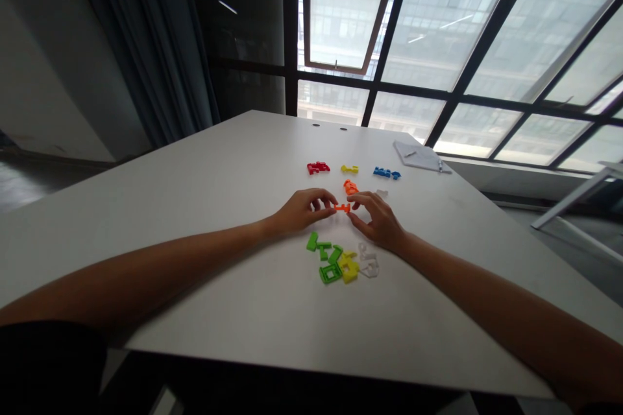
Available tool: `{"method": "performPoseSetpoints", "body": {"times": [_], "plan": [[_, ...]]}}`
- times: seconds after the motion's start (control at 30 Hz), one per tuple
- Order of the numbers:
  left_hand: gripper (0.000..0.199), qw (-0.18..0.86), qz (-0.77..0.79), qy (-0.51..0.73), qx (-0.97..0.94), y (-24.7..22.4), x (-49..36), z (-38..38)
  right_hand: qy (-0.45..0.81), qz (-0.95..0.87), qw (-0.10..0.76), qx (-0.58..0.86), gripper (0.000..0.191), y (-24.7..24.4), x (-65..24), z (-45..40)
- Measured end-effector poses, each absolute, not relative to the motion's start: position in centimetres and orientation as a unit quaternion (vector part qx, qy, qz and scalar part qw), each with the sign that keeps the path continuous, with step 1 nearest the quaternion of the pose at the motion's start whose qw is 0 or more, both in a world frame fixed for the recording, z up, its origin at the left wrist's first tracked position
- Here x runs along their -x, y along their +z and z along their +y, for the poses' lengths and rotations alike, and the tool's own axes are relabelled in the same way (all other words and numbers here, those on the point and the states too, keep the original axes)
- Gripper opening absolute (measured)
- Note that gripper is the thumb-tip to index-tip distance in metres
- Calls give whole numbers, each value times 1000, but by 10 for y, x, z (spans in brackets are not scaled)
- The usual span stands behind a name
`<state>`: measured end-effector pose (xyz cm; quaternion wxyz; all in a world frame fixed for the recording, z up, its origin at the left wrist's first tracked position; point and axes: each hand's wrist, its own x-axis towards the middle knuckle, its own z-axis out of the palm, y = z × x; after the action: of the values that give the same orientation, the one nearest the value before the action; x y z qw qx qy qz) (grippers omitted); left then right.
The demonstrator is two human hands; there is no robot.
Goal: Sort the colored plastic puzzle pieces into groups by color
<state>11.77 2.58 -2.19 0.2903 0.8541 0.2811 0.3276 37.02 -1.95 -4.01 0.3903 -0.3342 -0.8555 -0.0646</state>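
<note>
Head view: nearest us, our left hand (304, 211) is half curled, its fingertips at the left end of a small orange plastic piece (342, 208), though we cannot tell whether it truly pinches. Our right hand (379, 222) is looser, fingers part-spread, tips just beside the piece's right end, gripping nothing we can make out. The piece sits between the hands, just above the white table (253, 311) or on it; we cannot tell which. Just past the wrists lie green pieces (311, 242), yellow pieces (349, 268) and clear pieces (368, 260). Beyond sit an orange cluster (350, 187), red pieces (318, 168), a far yellow piece (349, 169) and blue pieces (387, 172). A slip on something this thin could flick it among those heaps and mix the colours — small parts, little to grip. Farthest off, a white notepad (419, 156) and pen (439, 165) show no legible writing or brand.
</note>
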Motion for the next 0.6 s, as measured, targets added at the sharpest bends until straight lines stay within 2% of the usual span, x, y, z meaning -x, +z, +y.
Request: {"method": "performPoseSetpoints", "body": {"times": [0.23, 0.43, 0.6], "plan": [[39, 289, 292, 332, -849, -23, -118, 29, -87, -859, 389, 320, 40, -42, -372, -18], [38, 292, 302, 297, -858, -26, -119, 34, -93, -873, 358, 318, 15, -39, -370, -19], [43, 282, 343, 286, -849, -27, -120, 34, -107, -821, 361, 430, 10, -42, -373, -7]]}}
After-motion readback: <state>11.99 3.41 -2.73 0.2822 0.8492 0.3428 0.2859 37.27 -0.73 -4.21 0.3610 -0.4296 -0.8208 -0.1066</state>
